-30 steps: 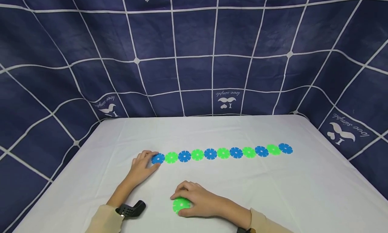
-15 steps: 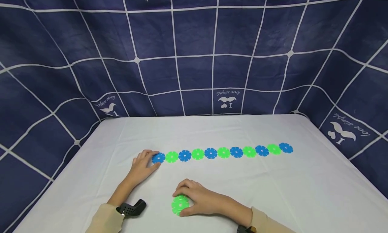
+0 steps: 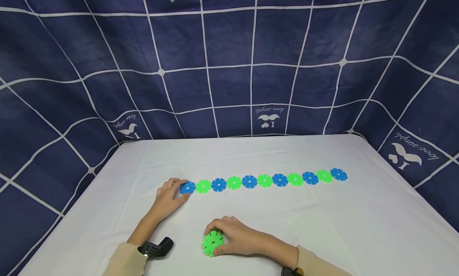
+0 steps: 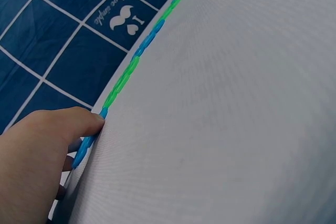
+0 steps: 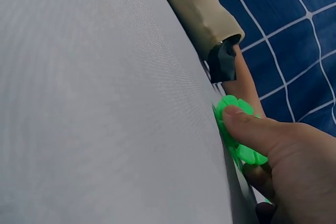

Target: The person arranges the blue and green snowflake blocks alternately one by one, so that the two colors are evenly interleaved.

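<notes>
My left hand (image 3: 167, 198) grips the rim of a blue snowflake disc (image 3: 188, 187) at the left end of a row, thumb on the near side and fingers on the far side. In the left wrist view, the thumb of my left hand (image 4: 50, 145) touches that blue disc (image 4: 81, 153). Nearer the front, my right hand (image 3: 236, 238) holds a green snowflake disc (image 3: 213, 243) by its edge. The right wrist view shows my right thumb over the green disc (image 5: 230, 135); I cannot tell whether more than one is held. Both discs have notched rims and a small centre hole.
Several flat snowflake discs, alternating green (image 3: 234, 183) and blue (image 3: 250, 182), run rightward across the white-covered table (image 3: 287, 224), edges close together. A blue curtain with white lines (image 3: 229, 88) closes off the back and sides. Black wrist devices (image 3: 155, 248) sit at the sleeve cuffs.
In my right hand the green disc has shifted slightly left and tilted, with dark notches now showing. My left hand stays in place on the blue disc, and the row looks unchanged.
</notes>
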Demonstrator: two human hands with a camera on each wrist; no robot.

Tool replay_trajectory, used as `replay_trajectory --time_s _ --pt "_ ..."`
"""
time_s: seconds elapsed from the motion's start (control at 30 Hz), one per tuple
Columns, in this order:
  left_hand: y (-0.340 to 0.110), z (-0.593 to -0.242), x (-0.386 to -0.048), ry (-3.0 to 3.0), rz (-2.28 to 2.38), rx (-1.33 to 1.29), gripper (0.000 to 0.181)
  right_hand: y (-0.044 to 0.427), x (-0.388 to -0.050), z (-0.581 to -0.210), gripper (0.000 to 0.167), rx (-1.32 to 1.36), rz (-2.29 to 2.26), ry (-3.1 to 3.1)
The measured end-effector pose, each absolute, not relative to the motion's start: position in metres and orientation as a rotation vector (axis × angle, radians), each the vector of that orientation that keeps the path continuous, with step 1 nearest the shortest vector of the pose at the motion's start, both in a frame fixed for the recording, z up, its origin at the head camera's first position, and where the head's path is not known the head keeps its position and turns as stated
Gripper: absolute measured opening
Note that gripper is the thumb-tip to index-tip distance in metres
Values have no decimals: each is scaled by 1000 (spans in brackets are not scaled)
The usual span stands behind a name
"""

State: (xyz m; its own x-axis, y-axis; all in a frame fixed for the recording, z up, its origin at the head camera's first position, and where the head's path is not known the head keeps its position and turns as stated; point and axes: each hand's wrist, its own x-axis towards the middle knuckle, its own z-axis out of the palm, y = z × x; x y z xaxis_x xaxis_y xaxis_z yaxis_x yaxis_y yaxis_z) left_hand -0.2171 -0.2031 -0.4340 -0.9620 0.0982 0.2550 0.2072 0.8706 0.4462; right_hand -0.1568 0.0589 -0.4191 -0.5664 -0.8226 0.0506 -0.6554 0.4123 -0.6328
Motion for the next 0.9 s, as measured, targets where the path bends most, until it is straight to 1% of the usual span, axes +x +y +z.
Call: replay_trajectory --time_s 0.17,0.37,0.57,0.77,0.9 --pt "-202 -434 -218 -2816 -713 -234 48 59 -157 -418 28 -1254 -1011 2344" --pt "-202 -434 -218 -2821 -705 -236 49 60 -157 -419 22 -1185 -1114 2292" --pt "-202 -433 -218 -2821 -712 -232 49 60 -161 -417 21 -1178 -1229 2180" --pt "-202 -433 -218 -2821 -709 -230 49 66 -166 -412 21 -1050 -1286 2111" --pt "-202 -433 -217 -2822 -718 -237 49 70 -171 -409 22 -1009 -1285 2128"
